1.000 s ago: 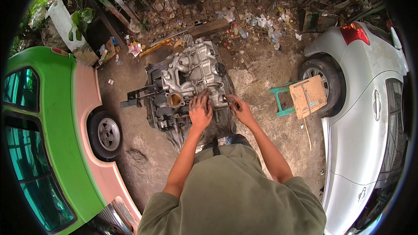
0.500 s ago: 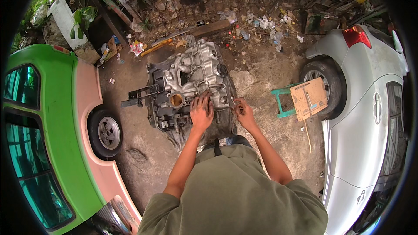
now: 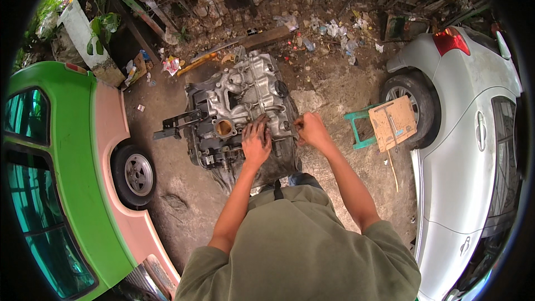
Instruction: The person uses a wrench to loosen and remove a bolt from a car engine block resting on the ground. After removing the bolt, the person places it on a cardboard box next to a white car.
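A car engine [image 3: 234, 92] with a silver metal top and a dark, grimy lower part sits on the ground in front of me. My left hand [image 3: 257, 142] lies on the near part of its silver valve cover [image 3: 263, 90], fingers stretched out and dirty with grease. At the engine's right edge, beside the black round cap [image 3: 282, 88] but nearer to me, is my right hand [image 3: 311, 130]. Its fingers are curled and pinched together; what they hold, if anything, is too small to make out.
A green-and-pink vehicle [image 3: 83, 150] stands on the left, a silver car [image 3: 457, 134] on the right. Near its wheel a green stool [image 3: 359, 128] carries a brown board [image 3: 393, 122] with a thin tool [image 3: 395, 128] on it. Litter [image 3: 334, 30] and a plank [image 3: 264, 38] lie beyond the engine.
My right hand has moved slightly up and away from me along the engine's right edge, its wrist turning. My left hand stays on the valve cover.
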The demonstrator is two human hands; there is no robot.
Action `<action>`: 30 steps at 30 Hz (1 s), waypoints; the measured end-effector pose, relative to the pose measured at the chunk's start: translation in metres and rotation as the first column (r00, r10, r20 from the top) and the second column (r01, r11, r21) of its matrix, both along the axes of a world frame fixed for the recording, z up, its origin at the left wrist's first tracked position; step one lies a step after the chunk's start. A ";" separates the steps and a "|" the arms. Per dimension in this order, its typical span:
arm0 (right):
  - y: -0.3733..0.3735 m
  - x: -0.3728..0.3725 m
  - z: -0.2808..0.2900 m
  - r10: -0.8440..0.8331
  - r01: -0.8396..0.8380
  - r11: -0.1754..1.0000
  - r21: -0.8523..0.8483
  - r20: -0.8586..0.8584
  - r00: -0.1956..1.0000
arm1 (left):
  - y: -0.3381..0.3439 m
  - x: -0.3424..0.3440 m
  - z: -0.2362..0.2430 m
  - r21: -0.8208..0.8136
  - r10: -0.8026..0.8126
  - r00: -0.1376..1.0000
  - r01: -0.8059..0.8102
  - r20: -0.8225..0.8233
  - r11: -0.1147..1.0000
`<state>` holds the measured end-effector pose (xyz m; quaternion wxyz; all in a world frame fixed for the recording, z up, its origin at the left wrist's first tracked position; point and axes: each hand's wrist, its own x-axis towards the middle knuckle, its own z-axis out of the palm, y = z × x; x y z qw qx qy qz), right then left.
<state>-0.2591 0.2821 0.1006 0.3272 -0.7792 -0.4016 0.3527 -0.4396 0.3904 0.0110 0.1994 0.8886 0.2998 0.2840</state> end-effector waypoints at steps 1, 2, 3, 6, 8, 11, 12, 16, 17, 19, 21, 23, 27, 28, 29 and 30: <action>0.005 0.002 0.003 0.056 -0.056 0.998 -0.010 0.043 0.997 | 0.000 -0.001 0.000 -0.010 -0.002 1.000 0.002 0.008 1.000; 0.012 0.004 0.004 0.111 -0.108 0.993 -0.046 0.085 0.990 | 0.000 -0.001 0.001 -0.020 -0.003 1.000 0.003 0.016 1.000; 0.020 0.006 0.005 0.168 -0.158 0.984 -0.084 0.124 0.978 | -0.001 -0.001 0.001 -0.032 -0.008 1.000 0.009 0.018 0.999; 0.040 0.019 0.009 0.132 -0.142 0.977 -0.159 -0.076 0.988 | -0.001 -0.003 0.001 -0.052 -0.010 1.000 0.010 0.014 0.999; 0.051 0.027 0.011 0.057 -0.093 0.981 -0.170 -0.209 0.976 | 0.000 -0.002 0.001 -0.048 -0.015 1.000 0.016 0.019 0.999; 0.058 0.030 0.012 -0.003 -0.035 0.988 -0.149 -0.246 0.969 | -0.001 0.000 0.002 -0.008 -0.003 0.999 0.004 0.040 1.000; 0.058 0.030 0.011 -0.019 -0.020 0.988 -0.151 -0.251 0.968 | -0.001 0.000 0.002 -0.009 -0.005 0.999 0.006 0.041 1.000; 0.052 0.026 0.007 -0.050 0.017 0.994 -0.107 -0.312 0.949 | -0.002 0.000 0.003 -0.023 0.002 0.999 -0.001 0.032 1.000; 0.050 0.024 0.005 -0.033 0.002 0.994 -0.112 -0.274 0.961 | -0.002 -0.001 0.003 -0.025 0.004 0.999 -0.003 0.035 1.000; 0.045 0.020 0.001 0.011 -0.032 0.995 -0.092 -0.218 0.976 | -0.002 -0.001 0.003 -0.037 0.007 1.000 -0.007 0.012 0.999; 0.037 0.016 -0.002 0.081 -0.084 0.996 -0.032 -0.074 0.994 | -0.001 -0.001 0.002 -0.033 0.004 1.000 -0.004 0.016 0.999; 0.027 0.010 -0.005 0.101 -0.103 0.994 0.027 0.056 0.993 | -0.001 -0.001 0.001 -0.016 -0.003 0.999 0.004 0.035 1.000; 0.007 0.000 -0.007 0.093 -0.104 0.987 0.122 0.091 0.991 | -0.001 -0.002 -0.003 -0.009 0.005 1.000 -0.005 0.012 1.000; 0.003 -0.001 -0.008 0.105 -0.112 0.982 0.153 0.052 0.993 | 0.000 -0.002 -0.004 -0.001 0.002 1.000 -0.002 0.001 1.000; 0.000 -0.003 -0.009 0.092 -0.100 0.980 0.170 0.055 0.994 | 0.000 -0.002 -0.004 0.008 -0.001 1.000 0.002 -0.009 1.000; -0.003 -0.004 -0.011 0.082 -0.092 0.975 0.204 0.057 0.995 | 0.000 -0.001 -0.004 0.004 -0.003 1.000 0.003 -0.006 1.000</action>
